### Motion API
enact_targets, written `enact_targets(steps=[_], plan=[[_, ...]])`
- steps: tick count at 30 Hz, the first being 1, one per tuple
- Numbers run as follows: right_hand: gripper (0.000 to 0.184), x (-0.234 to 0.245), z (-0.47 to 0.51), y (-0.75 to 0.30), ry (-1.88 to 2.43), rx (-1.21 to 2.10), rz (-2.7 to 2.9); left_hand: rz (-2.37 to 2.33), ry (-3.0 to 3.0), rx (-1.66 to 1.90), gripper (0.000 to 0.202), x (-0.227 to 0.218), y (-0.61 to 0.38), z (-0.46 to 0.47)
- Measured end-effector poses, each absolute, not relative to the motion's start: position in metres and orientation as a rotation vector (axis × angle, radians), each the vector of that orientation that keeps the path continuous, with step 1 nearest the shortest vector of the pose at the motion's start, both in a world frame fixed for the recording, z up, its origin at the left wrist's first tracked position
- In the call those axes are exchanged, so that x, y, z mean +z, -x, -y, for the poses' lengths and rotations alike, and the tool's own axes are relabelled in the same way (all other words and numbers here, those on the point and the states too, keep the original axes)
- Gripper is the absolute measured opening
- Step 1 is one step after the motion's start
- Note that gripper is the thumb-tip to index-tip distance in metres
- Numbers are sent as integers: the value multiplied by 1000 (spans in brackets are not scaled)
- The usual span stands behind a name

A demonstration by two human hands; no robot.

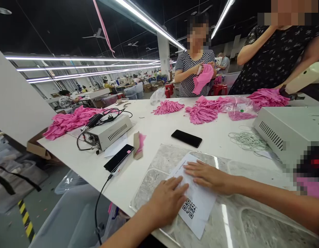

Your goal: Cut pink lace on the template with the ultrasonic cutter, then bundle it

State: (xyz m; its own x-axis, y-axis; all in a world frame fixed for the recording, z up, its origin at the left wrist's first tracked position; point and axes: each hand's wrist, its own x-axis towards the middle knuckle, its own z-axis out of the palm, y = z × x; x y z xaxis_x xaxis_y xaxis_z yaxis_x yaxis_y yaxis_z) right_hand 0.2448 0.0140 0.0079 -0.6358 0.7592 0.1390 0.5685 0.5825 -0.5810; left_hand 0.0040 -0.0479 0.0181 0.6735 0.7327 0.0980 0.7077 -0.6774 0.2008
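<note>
A white paper sheet (201, 213) with a printed QR code lies slantwise on a glossy grey marble-patterned board (164, 160). My left hand (166, 199) rests on the sheet's left edge, fingers stretched out beside the QR code. Farther up the sheet, my right hand (211, 175) lies flat with its fingers spread. Both palms face down, and neither hand grips anything. Beyond the board is a black phone (186, 137), lying face up. Another phone (119, 158) sits to the left, with a white device and a cable at its lower end.
A grey control box (113, 131) with cables stands at the left, near a pink fabric heap (74, 120). Pink bundles (202, 112) line the far edge. Green string (247, 141) lies beside a larger grey box (291, 127). Two people stand across the table (149, 137); one holds pink fabric.
</note>
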Motion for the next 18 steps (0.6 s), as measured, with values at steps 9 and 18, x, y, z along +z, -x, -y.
enact_targets(steps=[9,18], plan=[[36,31,-137,-261,1726,432,2206,-1249,-2627,361,37,30,25,48],[36,13,-168,-258,2047,510,2064,-1151,-2380,471,39,38,45,41]])
